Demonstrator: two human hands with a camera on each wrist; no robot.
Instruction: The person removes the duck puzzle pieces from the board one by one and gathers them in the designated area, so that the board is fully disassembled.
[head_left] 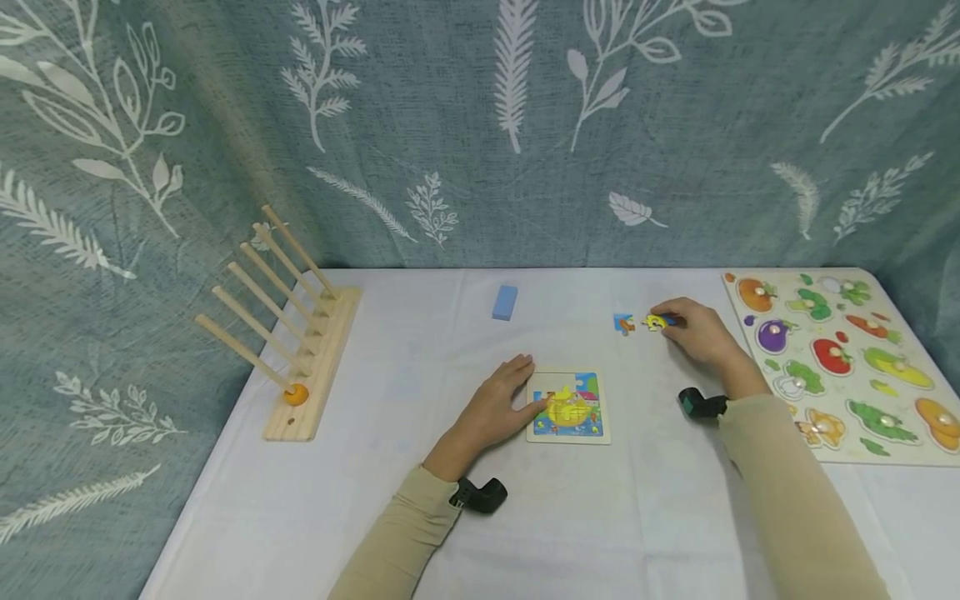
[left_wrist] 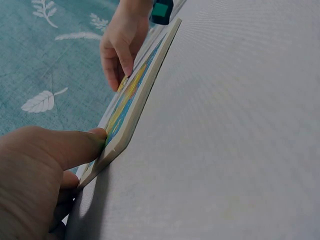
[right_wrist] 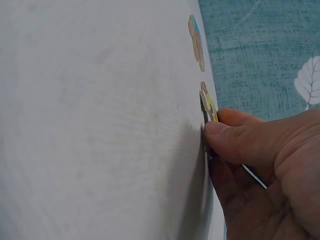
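Observation:
My left hand (head_left: 495, 408) rests at the left edge of a small framed jigsaw puzzle (head_left: 606, 429), fingers stretched along its side. Its thumb (left_wrist: 82, 147) presses on top of the puzzle, whose picture shows a yellow duck on blue water. The upper left part of the picture has bare board. Farther right, my right hand (head_left: 701, 337) pinches a yellow and blue puzzle piece (head_left: 655, 322) between thumb and fingers, close over the white cloth. Just left of it lies another puzzle piece (head_left: 624, 323), blue and orange. Part of the pinched piece is hidden by the fingertips.
A blue block (head_left: 505, 302) lies at the back of the table. On the left stands a wooden rack (head_left: 330, 358) of upright pegs with an orange bead (head_left: 296, 394) on the front one. A vegetable knob puzzle board (head_left: 813, 392) lies at the right, beside the right forearm.

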